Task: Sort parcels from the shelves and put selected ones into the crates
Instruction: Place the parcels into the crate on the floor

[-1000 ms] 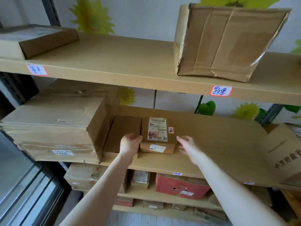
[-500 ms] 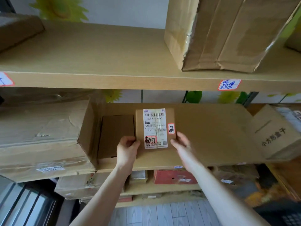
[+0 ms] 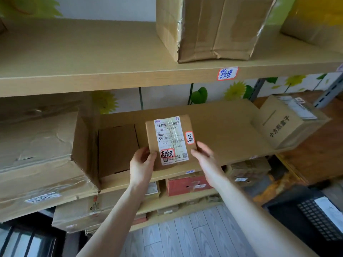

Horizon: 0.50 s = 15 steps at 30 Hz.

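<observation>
We hold the small parcel up in front of the middle shelf, tilted back so its shipping label faces us; whether its lower edge touches the shelf we cannot tell. The left grip clasps the lower left corner, thumb on the front face and fingers behind, and the right grip pinches the lower right edge, so both are closed on the box.

We judge it light: a compact carton carried by its bottom corners alone. The cardboard looks stiff and square, and the clear tape over the label should be slicker than bare board, so we would keep our hold on plain cardboard at the side edges, or slide a palm under the base for the carry. Nothing shows what is inside, so we would not squeeze the faces hard.

A dark perforated crate sits low on our right with a pale flat thing in it that we cannot identify. On the middle shelf a flat brown box lies just left of the parcel, a large crumpled carton beyond that, and a printed box well to the right; all look closed. A tall taped carton stands on the upper shelf, and a red box on the lower shelf
</observation>
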Each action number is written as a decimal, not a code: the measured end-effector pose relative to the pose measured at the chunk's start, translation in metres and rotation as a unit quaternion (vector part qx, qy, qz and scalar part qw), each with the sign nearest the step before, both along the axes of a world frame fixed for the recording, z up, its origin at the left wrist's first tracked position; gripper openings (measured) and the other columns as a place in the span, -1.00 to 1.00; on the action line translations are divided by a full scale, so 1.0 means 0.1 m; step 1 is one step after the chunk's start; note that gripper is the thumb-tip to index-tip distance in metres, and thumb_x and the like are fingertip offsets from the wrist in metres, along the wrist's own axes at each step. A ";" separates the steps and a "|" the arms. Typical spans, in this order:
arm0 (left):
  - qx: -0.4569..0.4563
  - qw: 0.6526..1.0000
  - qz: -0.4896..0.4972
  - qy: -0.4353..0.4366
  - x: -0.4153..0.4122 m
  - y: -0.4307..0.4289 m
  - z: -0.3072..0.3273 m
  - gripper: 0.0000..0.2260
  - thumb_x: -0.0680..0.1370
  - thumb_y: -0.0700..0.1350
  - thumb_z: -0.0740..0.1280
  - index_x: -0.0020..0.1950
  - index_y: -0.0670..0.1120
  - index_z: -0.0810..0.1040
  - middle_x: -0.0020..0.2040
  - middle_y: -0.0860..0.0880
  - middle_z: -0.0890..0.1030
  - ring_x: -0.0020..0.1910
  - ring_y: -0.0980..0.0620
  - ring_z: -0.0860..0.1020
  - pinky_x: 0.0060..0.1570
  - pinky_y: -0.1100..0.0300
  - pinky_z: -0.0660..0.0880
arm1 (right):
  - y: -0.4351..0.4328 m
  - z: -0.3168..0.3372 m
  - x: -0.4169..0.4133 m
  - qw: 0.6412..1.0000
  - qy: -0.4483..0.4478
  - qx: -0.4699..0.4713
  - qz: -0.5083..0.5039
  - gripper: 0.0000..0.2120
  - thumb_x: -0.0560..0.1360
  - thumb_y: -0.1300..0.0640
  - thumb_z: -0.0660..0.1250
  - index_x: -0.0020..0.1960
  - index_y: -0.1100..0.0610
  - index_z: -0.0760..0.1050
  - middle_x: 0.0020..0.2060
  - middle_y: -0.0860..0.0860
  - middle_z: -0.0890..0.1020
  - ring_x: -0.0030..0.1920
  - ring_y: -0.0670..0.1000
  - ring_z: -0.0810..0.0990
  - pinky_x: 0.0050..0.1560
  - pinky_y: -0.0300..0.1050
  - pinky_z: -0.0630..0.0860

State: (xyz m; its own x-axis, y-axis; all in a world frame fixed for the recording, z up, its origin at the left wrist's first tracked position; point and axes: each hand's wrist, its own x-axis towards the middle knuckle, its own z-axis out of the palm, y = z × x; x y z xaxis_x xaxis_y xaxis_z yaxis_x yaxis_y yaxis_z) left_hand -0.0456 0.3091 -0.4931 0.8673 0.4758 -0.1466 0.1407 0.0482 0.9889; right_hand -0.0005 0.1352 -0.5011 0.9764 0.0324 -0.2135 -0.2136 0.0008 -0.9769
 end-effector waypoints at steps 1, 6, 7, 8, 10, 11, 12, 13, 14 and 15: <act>0.004 1.000 -0.010 -0.010 0.00 -0.08 0.02 -0.87 0.53 -0.18 0.30 0.06 -0.04 0.49 -0.13 0.09 0.59 -0.16 0.20 0.56 -0.31 0.46 0.48 | -0.07 0.00 -0.04 1.000 -0.001 -0.005 -0.020 -0.73 0.51 0.18 0.29 0.17 -0.06 0.43 -0.17 -0.35 0.50 -0.17 -0.40 0.50 -0.22 -0.50 0.40; -0.031 0.996 -0.086 -0.004 -0.03 -0.66 0.05 -0.82 0.55 -0.14 0.27 0.16 -0.06 0.46 -0.05 0.01 0.60 -0.13 0.11 0.60 -0.19 0.27 0.55 | -0.57 -0.02 -0.42 0.991 0.030 -0.014 -0.128 -0.67 0.48 0.06 0.34 0.23 0.09 0.47 0.07 -0.09 0.54 0.11 -0.07 0.50 0.20 -0.12 0.43; -0.036 0.994 -0.107 0.002 -0.05 -0.83 0.03 -0.74 0.55 -0.12 0.27 0.25 -0.07 0.43 -0.01 -0.02 0.60 -0.10 0.06 0.61 -0.13 0.17 0.56 | -0.71 -0.03 -0.51 0.989 0.029 -0.017 -0.147 -0.70 0.48 0.07 0.34 0.20 0.10 0.49 0.05 -0.07 0.56 0.10 -0.06 0.52 0.20 -0.11 0.45; -0.035 0.991 -0.132 0.005 -0.08 -1.03 0.00 -0.68 0.55 -0.10 0.28 0.31 -0.06 0.40 0.02 -0.03 0.60 -0.11 0.06 0.62 -0.13 0.15 0.57 | -0.88 -0.05 -0.60 0.985 0.026 -0.019 -0.168 -0.73 0.48 0.09 0.34 0.17 0.11 0.51 0.01 -0.06 0.57 0.05 -0.07 0.53 0.15 -0.18 0.47; -0.037 0.982 -0.184 0.004 -0.14 -1.45 -0.07 -0.63 0.55 -0.11 0.28 0.36 -0.02 0.38 0.03 -0.04 0.60 -0.13 0.07 0.65 -0.22 0.18 0.60 | -1.27 -0.11 -0.77 0.976 0.016 -0.018 -0.216 -0.77 0.49 0.16 0.33 0.13 0.16 0.52 -0.08 -0.06 0.56 -0.07 -0.14 0.51 -0.03 -0.36 0.44; -0.048 0.977 -0.207 0.008 -0.17 -1.68 -0.11 -0.62 0.55 -0.12 0.28 0.37 -0.02 0.36 0.07 -0.07 0.60 -0.07 0.01 0.65 -0.19 0.13 0.62 | -1.49 -0.14 -0.86 0.971 0.016 -0.019 -0.238 -0.81 0.49 0.19 0.32 0.10 0.16 0.53 -0.10 -0.04 0.56 -0.11 -0.15 0.50 -0.09 -0.38 0.41; -0.053 0.971 -0.233 0.016 -0.19 -1.92 -0.16 -0.60 0.55 -0.13 0.29 0.39 -0.03 0.35 0.13 -0.10 0.59 0.02 -0.07 0.62 -0.08 0.03 0.62 | -1.72 -0.18 -0.96 0.966 0.024 -0.020 -0.257 -0.87 0.49 0.19 0.32 0.04 0.12 0.53 -0.12 -0.03 0.56 -0.14 -0.14 0.50 -0.12 -0.36 0.40; -0.044 0.965 -0.258 0.024 -0.21 -2.18 -0.22 -0.59 0.55 -0.14 0.29 0.39 -0.05 0.34 0.18 -0.13 0.57 0.10 -0.12 0.59 0.05 -0.03 0.57 | -1.97 -0.23 -1.08 0.961 0.035 -0.019 -0.272 -0.92 0.49 0.19 0.31 -0.04 0.07 0.53 -0.12 -0.02 0.58 -0.18 -0.14 0.50 -0.14 -0.32 0.40; -0.028 0.959 -0.280 0.031 -0.24 -2.47 -0.27 -0.57 0.54 -0.14 0.30 0.40 -0.07 0.34 0.22 -0.14 0.55 0.14 -0.13 0.56 0.13 -0.05 0.52 | -2.23 -0.27 -1.19 0.956 0.044 -0.017 -0.290 -0.91 0.50 0.20 0.30 -0.11 0.03 0.52 -0.13 -0.01 0.59 -0.22 -0.13 0.51 -0.18 -0.28 0.42; -0.017 0.954 -0.298 0.033 -0.28 -2.76 -0.32 -0.56 0.54 -0.14 0.31 0.40 -0.07 0.34 0.22 -0.14 0.54 0.13 -0.12 0.55 0.13 -0.01 0.50 | -2.51 -0.31 -1.31 0.949 0.053 -0.008 -0.310 -0.85 0.50 0.22 0.29 -0.16 0.00 0.52 -0.14 -0.01 0.60 -0.24 -0.13 0.52 -0.21 -0.22 0.47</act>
